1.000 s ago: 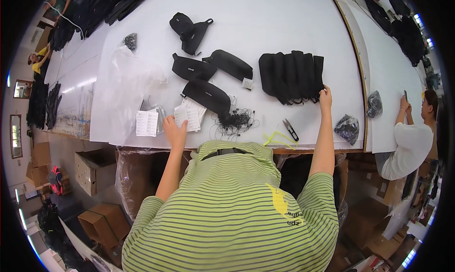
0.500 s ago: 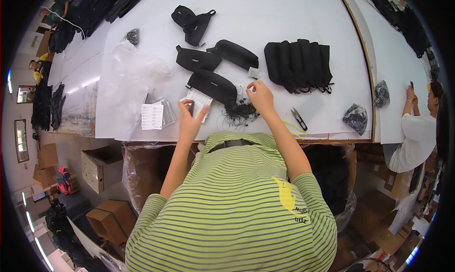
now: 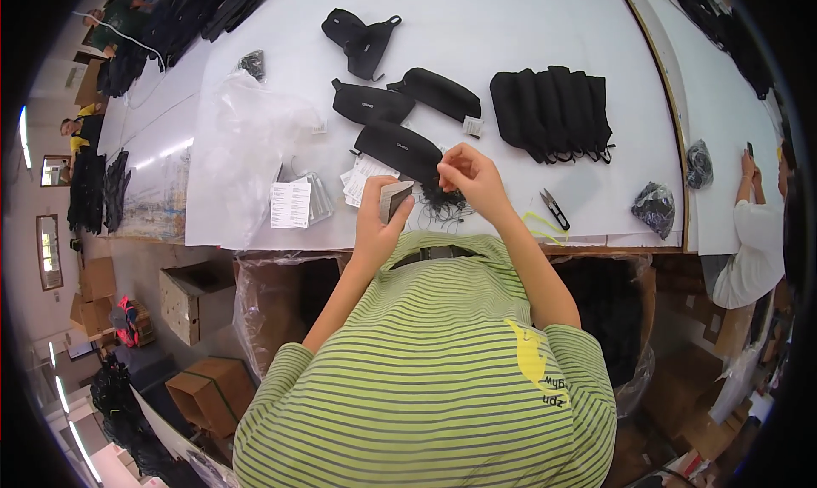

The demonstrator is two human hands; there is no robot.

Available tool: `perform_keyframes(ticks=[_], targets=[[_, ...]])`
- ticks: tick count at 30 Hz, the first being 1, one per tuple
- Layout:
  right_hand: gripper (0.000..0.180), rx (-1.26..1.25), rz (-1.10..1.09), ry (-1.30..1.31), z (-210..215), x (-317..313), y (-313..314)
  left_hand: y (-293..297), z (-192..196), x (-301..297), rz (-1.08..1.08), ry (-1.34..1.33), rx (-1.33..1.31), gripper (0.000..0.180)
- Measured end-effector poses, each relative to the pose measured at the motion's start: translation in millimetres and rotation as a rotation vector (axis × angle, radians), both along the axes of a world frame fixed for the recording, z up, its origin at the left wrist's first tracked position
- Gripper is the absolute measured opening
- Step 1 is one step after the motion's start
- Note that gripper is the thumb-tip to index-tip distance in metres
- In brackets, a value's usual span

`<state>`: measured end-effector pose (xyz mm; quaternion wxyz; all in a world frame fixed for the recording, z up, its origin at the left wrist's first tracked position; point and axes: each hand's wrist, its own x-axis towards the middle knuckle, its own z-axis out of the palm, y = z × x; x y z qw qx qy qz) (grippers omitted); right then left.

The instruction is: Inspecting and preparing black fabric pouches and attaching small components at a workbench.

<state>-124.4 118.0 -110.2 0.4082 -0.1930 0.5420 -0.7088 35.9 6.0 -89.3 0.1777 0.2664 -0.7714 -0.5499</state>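
We hold a small stack of paper tags point(image 3: 393, 200) upright in our left hand point(image 3: 379, 220), its fingers curled closed around the stack just above the near edge of the white bench point(image 3: 528, 28). Our right hand point(image 3: 471, 175) is raised beside it, fingers pinched narrow on what looks like a thin black string, too fine to make out clearly, above a tangle of black strings point(image 3: 442, 205) lying on the bench. Just beyond our hands lies a black pouch point(image 3: 398, 148), with loose white tags point(image 3: 359, 180) touching its near side. Two more black pouches point(image 3: 404, 97) lie farther back, and a row of stacked black pouches point(image 3: 553, 112) sits to the right. A thread snipper point(image 3: 554, 208) lies near the bench edge to our right, and a printed card stack point(image 3: 291, 204) and clear plastic bags point(image 3: 247, 139) lie to our left.
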Motion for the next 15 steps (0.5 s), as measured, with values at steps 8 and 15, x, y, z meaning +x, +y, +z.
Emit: perform_keyframes(ticks=[8, 15], targets=[[0.01, 0.198, 0.008, 0.425, 39, 30, 22, 11, 15, -12, 0.012, 0.124, -0.178, 0.014], [0.007, 0.172, -0.052, 0.526, 34, 35, 23, 14, 24, -13, -0.016, 0.098, -0.393, 0.014]])
